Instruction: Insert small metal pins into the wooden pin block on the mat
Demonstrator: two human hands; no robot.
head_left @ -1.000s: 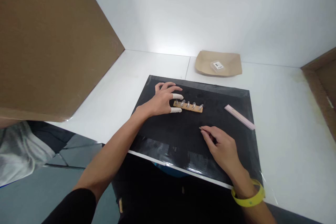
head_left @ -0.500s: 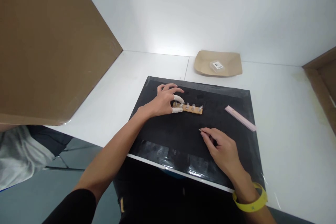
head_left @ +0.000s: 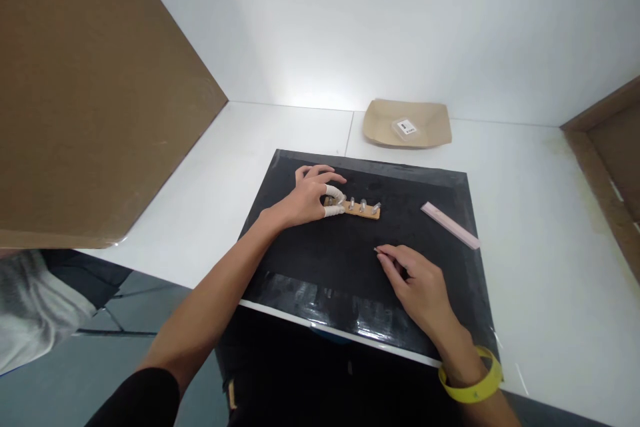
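Observation:
A narrow wooden strip (head_left: pixel 369 214) lies on the black mat (head_left: pixel 320 247), with several small clear, shiny pieces standing along it. My left hand (head_left: pixel 313 199) reaches over the strip's left end. White coverings wrap its thumb and index finger, which close around one small clear piece (head_left: pixel 343 199); the other fingers are stretched out. Nearer to me and to the right, my right hand (head_left: pixel 417 280) hovers over or rests on the mat, its thumb and index finger pinched together. A tiny pale tip (head_left: pixel 377 250) pokes out from that pinch; its kind is too small to tell.
A pale pink strip-like case (head_left: pixel 450 225) lies at the mat's right side. Behind the mat stands a brown paper tray (head_left: pixel 435 130) holding a small clear labelled box (head_left: pixel 405 128). A cardboard panel (head_left: pixel 100 93) rises at left; another person's clothing (head_left: pixel 40 307) shows below it.
The whole view has shifted slightly. Both hands keep nearly the same poses, the left at the strip and the right pinched over the mat.

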